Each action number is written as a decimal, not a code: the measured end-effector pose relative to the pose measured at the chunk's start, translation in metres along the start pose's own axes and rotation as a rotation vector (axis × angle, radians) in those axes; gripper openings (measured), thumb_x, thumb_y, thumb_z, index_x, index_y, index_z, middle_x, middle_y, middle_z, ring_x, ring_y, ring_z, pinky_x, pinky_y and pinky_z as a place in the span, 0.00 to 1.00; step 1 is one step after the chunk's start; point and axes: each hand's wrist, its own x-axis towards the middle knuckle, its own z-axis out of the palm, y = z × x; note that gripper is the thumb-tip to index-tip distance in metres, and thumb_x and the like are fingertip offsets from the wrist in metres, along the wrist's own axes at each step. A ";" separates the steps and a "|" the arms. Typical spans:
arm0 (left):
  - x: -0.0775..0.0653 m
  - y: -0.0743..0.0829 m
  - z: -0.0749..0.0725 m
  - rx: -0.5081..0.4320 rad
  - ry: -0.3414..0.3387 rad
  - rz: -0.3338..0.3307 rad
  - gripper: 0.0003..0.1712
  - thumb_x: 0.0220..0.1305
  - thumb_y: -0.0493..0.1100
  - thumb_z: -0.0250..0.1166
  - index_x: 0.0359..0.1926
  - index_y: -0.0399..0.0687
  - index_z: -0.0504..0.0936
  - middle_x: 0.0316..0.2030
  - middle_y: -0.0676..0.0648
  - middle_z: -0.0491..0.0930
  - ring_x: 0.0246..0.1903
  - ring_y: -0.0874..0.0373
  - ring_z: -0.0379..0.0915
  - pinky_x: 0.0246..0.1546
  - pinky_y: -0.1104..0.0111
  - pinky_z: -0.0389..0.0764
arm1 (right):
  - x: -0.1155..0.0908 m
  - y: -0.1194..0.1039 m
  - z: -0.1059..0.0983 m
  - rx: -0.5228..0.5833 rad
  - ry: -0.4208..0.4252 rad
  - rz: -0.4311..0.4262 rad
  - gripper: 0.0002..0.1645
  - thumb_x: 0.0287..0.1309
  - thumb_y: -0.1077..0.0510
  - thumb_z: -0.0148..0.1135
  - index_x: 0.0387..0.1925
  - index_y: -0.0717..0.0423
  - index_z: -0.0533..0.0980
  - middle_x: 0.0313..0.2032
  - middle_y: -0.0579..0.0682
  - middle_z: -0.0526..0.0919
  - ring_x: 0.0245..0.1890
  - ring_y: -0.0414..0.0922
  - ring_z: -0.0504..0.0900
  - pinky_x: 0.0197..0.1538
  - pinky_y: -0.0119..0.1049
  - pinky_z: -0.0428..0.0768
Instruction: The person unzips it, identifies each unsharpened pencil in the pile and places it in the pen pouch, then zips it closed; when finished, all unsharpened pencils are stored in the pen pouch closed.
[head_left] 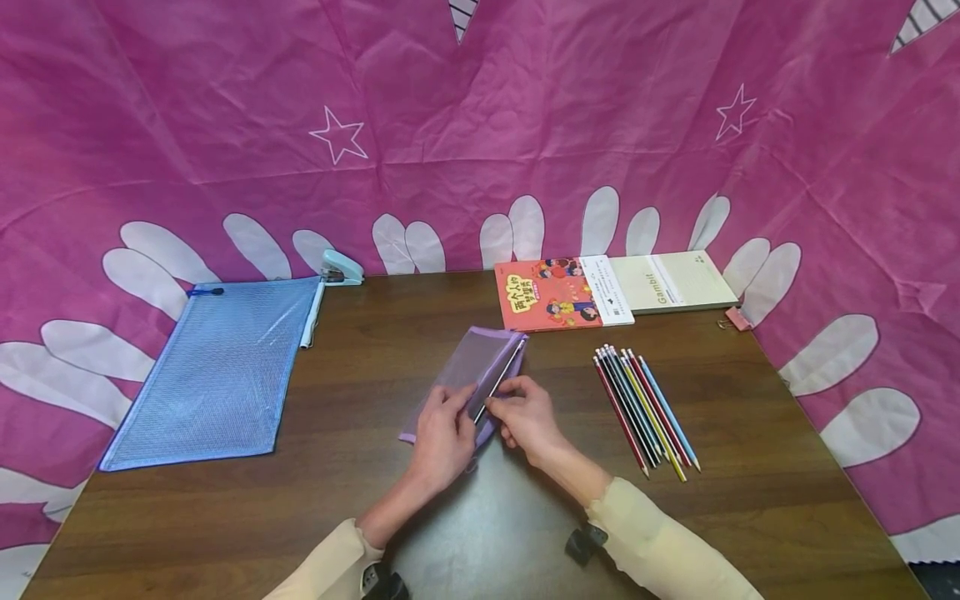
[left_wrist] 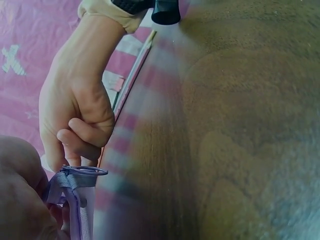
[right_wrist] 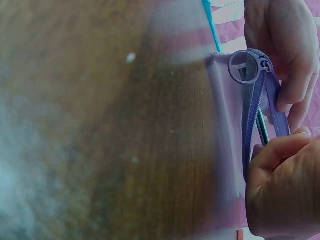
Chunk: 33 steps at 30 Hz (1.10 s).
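A purple mesh zip pouch (head_left: 462,372) stands tilted on the table between both hands, its zipped side parted. My left hand (head_left: 441,433) grips the pouch near its opening, fingers over the mesh. A dark pencil (head_left: 504,372) lies lengthwise in the opening. My right hand (head_left: 528,419) has thumb and forefinger at the pencil's lower part and appears to pinch it; the other fingers are curled. In the right wrist view, the zip's ring pull (right_wrist: 244,67) hangs at the near end, and part of the pencil (right_wrist: 262,128) shows between the zip edges.
Several pencils (head_left: 637,408) lie bunched to the right. Behind them are a red book (head_left: 543,296) and a pale notebook (head_left: 675,283), with a pink clip (head_left: 738,318) alongside. A blue mesh folder (head_left: 217,375), a pen (head_left: 312,315) and a light-blue stapler (head_left: 342,268) lie left.
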 end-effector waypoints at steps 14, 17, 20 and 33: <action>0.001 0.000 -0.001 0.004 -0.005 0.041 0.24 0.50 0.23 0.59 0.51 0.31 0.84 0.33 0.42 0.74 0.29 0.54 0.70 0.29 0.63 0.75 | -0.003 -0.003 0.000 -0.151 -0.009 -0.113 0.21 0.59 0.67 0.60 0.55 0.71 0.77 0.29 0.57 0.84 0.11 0.38 0.69 0.13 0.29 0.65; 0.001 0.000 -0.001 0.004 -0.010 0.037 0.23 0.52 0.24 0.59 0.51 0.31 0.84 0.33 0.43 0.73 0.28 0.55 0.69 0.28 0.64 0.74 | -0.004 -0.006 0.000 -0.179 -0.030 -0.105 0.22 0.61 0.67 0.59 0.57 0.71 0.76 0.30 0.58 0.84 0.12 0.39 0.70 0.14 0.29 0.66; 0.002 0.001 -0.002 -0.001 -0.017 0.024 0.23 0.53 0.24 0.59 0.51 0.32 0.84 0.33 0.44 0.73 0.28 0.56 0.69 0.28 0.65 0.74 | -0.005 -0.008 0.000 -0.219 -0.038 -0.108 0.22 0.62 0.66 0.58 0.57 0.70 0.77 0.31 0.57 0.84 0.12 0.39 0.70 0.15 0.30 0.67; 0.003 0.005 -0.004 -0.036 -0.036 0.017 0.23 0.54 0.24 0.59 0.52 0.32 0.84 0.34 0.43 0.74 0.29 0.55 0.69 0.29 0.65 0.73 | -0.005 -0.012 -0.004 -0.367 -0.079 -0.181 0.22 0.62 0.66 0.56 0.58 0.68 0.78 0.30 0.54 0.86 0.11 0.38 0.71 0.16 0.31 0.68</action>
